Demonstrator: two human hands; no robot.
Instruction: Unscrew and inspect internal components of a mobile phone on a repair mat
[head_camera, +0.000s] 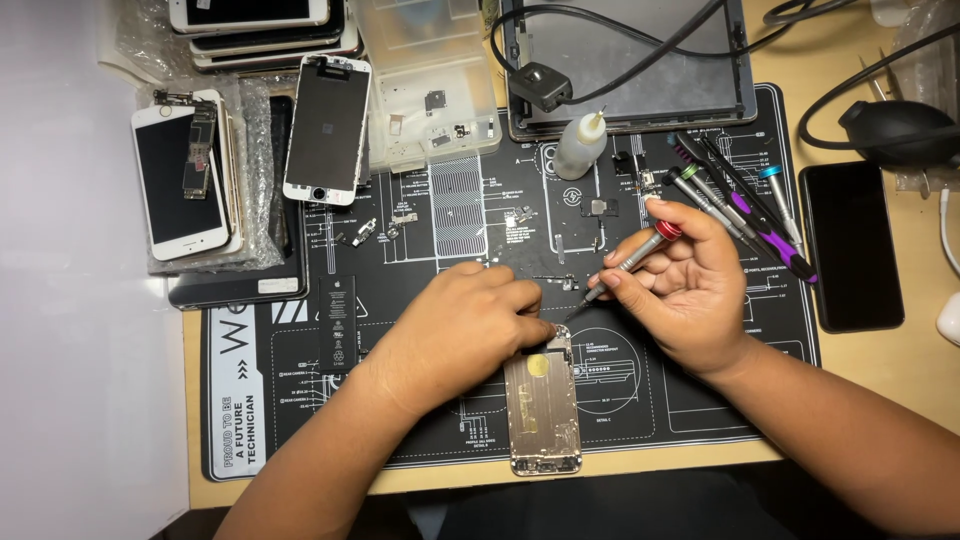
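**Working a screwdriver into the top of an opened phone**

Holding the gutted phone housing at lower centre of the frame, our left hand presses down on its top edge, fingers drawn together and pinched at something there that we cannot make out. Our right hand sits just right of it, fingers clamped around a slim red-capped screwdriver whose tip slants down and left toward the housing's upper corner, close to the left fingertips.

All of this rests on a black repair mat. A detached black battery lies left of the left wrist, spare drivers fan out at upper right, and a small dropper bottle stands above centre. Loose brackets and tiny parts are scattered over the mat's upper middle.

We judge the main hazards to be these: the tip could skid off a screw head if held at this slant, scraping the housing or pricking the left fingertips beside it. A freed screw might roll among the scattered parts and get lost. A forearm swinging left could also nudge the battery.
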